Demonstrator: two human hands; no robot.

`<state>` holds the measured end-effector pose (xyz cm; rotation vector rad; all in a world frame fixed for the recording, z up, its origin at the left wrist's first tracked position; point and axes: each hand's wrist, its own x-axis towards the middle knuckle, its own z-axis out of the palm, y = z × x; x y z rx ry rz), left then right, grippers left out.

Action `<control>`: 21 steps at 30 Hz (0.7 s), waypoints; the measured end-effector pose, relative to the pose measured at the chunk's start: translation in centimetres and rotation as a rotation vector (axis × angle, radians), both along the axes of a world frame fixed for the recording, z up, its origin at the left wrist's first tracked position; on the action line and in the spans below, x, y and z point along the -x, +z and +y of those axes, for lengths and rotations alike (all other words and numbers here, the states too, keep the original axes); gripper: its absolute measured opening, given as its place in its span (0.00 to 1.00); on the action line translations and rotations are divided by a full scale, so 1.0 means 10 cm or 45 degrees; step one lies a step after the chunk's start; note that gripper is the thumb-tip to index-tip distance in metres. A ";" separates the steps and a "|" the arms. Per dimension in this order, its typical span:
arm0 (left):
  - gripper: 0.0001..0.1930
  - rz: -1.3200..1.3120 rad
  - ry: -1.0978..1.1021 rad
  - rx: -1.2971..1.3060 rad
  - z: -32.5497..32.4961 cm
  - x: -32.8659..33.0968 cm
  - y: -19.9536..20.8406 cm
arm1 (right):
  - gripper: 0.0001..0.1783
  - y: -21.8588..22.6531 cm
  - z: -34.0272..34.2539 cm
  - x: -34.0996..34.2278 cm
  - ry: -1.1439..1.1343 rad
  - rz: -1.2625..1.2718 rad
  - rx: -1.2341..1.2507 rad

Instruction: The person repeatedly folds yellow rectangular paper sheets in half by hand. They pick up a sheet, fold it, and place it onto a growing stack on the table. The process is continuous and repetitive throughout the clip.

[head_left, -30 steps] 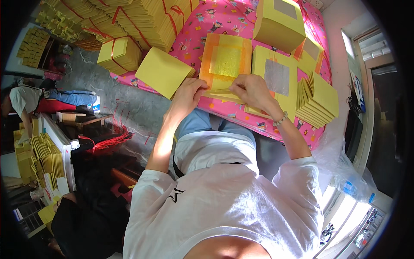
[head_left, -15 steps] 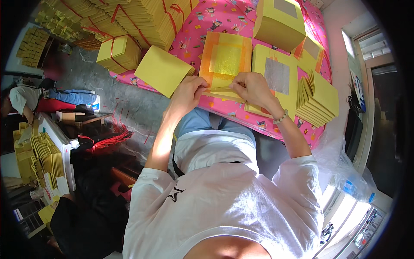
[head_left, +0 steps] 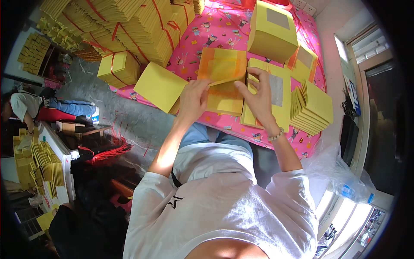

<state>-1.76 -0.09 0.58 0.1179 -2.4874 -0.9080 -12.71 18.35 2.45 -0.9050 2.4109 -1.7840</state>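
A yellow paper sheet with an orange border [head_left: 224,103] lies in front of me on the pink patterned cloth, its near edge bent up and over in a raised fold. My left hand [head_left: 194,97] pinches the left end of that fold. At the fold's right end is my right hand [head_left: 260,93], its thumb and fingers spread apart; whether it touches the paper I cannot tell. Partly under my right hand is a stack of yellow sheets with a silver square [head_left: 276,90]. Left of my left hand lies a stack of plain yellow sheets [head_left: 159,86].
Tall red-tied bundles of yellow paper [head_left: 142,26] rise at the far left. A thick yellow stack [head_left: 271,39] and folded yellow papers [head_left: 310,108] stand right. Pink cloth [head_left: 207,32] covers the table. A person [head_left: 26,105] works at another table [head_left: 60,151] on the left.
The sheet's near part has been lifted and folded away from me, covering part of the gold square. My right hand has gone from a pinch to spread fingers.
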 end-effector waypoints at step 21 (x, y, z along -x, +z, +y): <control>0.23 0.268 -0.013 -0.457 0.11 -0.01 0.06 | 0.32 0.04 0.02 -0.07 0.461 -0.663 0.149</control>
